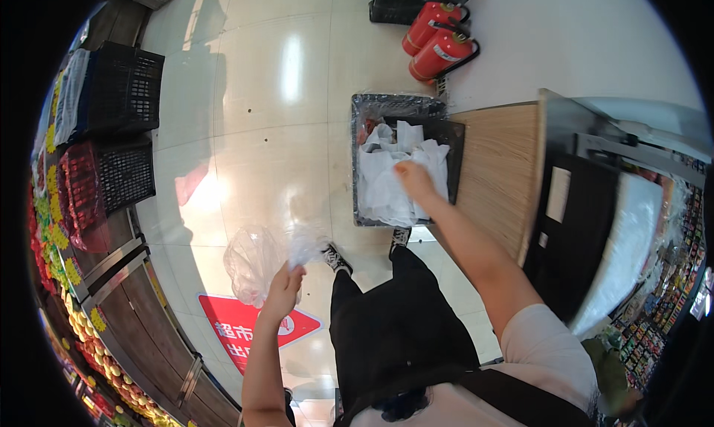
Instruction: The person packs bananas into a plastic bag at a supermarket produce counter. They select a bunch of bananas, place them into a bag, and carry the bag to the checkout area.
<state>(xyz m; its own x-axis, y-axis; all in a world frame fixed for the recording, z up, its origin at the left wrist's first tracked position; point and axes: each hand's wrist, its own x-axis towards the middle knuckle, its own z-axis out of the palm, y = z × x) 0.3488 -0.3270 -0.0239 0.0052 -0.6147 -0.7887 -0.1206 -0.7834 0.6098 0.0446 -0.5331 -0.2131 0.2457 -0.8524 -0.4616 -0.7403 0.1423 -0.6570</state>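
Note:
My left hand (pixel 285 286) grips the gathered top of a clear plastic bag (pixel 252 262), which hangs over the floor to the left of my feet. What the bag holds, if anything, is hard to make out. My right hand (pixel 414 180) is blurred and hovers over or touches crumpled white sheets or bags (pixel 382 190). These fill a dark plastic crate (pixel 355 148) lined with clear film. A black panel or second bin (pixel 458 153) lies along the crate's right side. Whether my right fingers hold anything is unclear.
Two red fire extinguishers (pixel 440 53) stand beyond the crate by the white wall. A wood-faced counter (pixel 496 159) borders the right. Black crates (pixel 125 86) and produce shelves (pixel 100 360) line the left. A red floor sticker (pixel 295 326) bears writing.

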